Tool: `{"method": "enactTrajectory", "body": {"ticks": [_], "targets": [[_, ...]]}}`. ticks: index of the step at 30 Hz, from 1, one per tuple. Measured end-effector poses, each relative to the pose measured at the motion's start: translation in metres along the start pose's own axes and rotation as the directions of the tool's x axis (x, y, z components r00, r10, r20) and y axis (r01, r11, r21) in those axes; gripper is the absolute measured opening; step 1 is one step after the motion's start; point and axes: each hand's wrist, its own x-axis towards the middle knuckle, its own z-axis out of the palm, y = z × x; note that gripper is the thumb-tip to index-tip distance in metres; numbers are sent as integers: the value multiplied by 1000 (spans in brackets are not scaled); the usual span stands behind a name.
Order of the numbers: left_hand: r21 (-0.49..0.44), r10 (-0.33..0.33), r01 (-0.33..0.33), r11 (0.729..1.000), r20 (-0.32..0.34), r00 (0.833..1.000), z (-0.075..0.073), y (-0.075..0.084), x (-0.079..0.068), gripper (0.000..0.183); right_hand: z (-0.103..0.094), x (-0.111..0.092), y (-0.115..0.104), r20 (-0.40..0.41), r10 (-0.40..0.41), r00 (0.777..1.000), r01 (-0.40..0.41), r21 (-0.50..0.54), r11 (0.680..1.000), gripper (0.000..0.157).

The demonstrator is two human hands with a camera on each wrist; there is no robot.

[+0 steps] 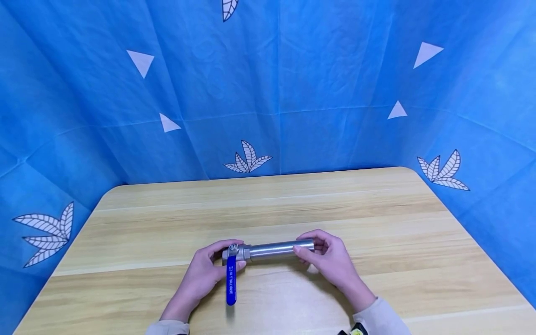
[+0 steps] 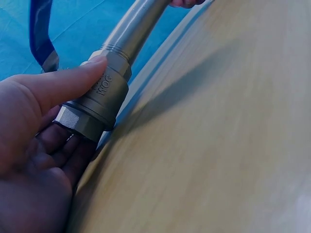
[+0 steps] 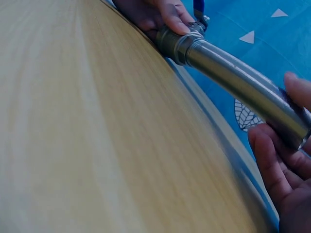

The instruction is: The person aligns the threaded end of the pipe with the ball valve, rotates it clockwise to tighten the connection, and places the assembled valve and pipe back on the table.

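My left hand (image 1: 203,267) grips a metal ball valve (image 1: 242,253), its thumb across the body and its fingers curled behind. The valve's blue lever handle (image 1: 231,281) points toward me, at right angles to the pipe. From the valve's right end runs a straight steel pipe (image 1: 272,249), its joint touching the hex end. At the pipe's far end my right hand (image 1: 332,260) holds it between thumb and fingers. Raised "WOG" lettering shows on the valve body (image 2: 104,92) in the left wrist view. Whether threads are engaged inside the joint is hidden.
Beneath the hands lies a light wood-grain table (image 1: 268,202) with rounded far corners. A blue cloth (image 1: 318,83) with white triangles and leaf prints hangs around its back and sides. The pipe casts a shadow on the tabletop.
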Motion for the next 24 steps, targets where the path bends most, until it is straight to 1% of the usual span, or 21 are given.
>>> {"method": "enactTrajectory", "body": {"ticks": [3,5,9,12,15,18,20,22,24], "targets": [[13,-6,6,1000,-1,1000,1,0,0,48,0,-1,-1,47,-21,999,22,-16,1000,45],[16,-4,4,1000,2,1000,0,0,0,48,0,-1,0,68,-36,997,37,-17,999,46],[9,3,-3,1000,16,1000,0,0,0,48,1,-3,0,64,-41,997,43,-17,999,42],[2,5,-5,1000,23,1000,-1,0,0,49,2,-4,0,54,-57,997,58,-16,998,42],[-5,6,-6,1000,27,1000,-1,-1,0,48,3,-4,2,60,-110,992,111,0,994,42],[-10,9,-9,1000,34,999,-1,-1,0,49,5,-4,3,77,-176,981,174,23,984,41],[-15,8,-8,1000,38,999,-1,-1,0,48,6,-5,3,84,-200,976,198,28,980,41],[-18,9,-9,1000,41,999,0,-1,0,49,6,-5,3,86,-208,974,205,35,978,41],[-19,12,-12,1000,41,999,0,-1,1,49,6,-5,3,84,-195,977,192,39,981,42]]}}
